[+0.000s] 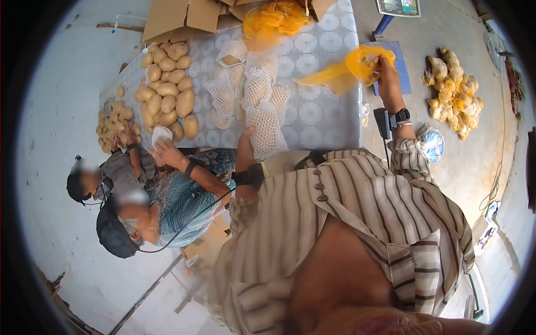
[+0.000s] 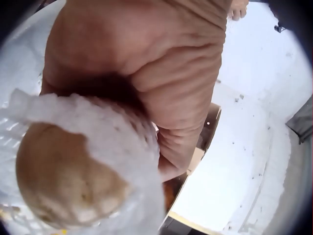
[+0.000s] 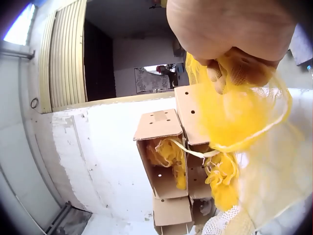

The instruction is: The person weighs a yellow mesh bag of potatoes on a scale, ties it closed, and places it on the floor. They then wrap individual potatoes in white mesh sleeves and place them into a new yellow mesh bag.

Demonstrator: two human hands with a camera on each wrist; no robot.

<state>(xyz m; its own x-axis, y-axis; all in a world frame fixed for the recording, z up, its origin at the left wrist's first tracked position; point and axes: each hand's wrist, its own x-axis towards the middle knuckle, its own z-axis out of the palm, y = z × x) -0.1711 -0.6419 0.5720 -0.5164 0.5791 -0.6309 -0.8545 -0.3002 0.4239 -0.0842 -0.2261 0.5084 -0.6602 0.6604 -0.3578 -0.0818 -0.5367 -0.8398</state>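
Observation:
My right hand (image 1: 386, 75) pinches a bunched yellow mesh bag (image 1: 363, 62) over the table's right edge, one end trailing left. In the right wrist view the fingers of that hand (image 3: 234, 44) curl into the yellow mesh (image 3: 234, 112). At the table's near edge, my left hand (image 1: 245, 140) is against a potato in a white foam net (image 1: 265, 131). The left wrist view shows this hand (image 2: 142, 58) curled around the netting, its fingertips hidden; bare potato (image 2: 68, 171) shows at the net's open end. Several more netted potatoes (image 1: 258, 78) lie beyond.
Loose potatoes (image 1: 167, 89) cover the table's left part, beside two people, one holding a white net (image 1: 162, 134). Cardboard boxes (image 1: 181, 17) and yellow mesh bags (image 1: 276, 22) are at the far edge. Bagged potatoes (image 1: 455, 95) lie on the floor right, near a scale (image 1: 399, 6).

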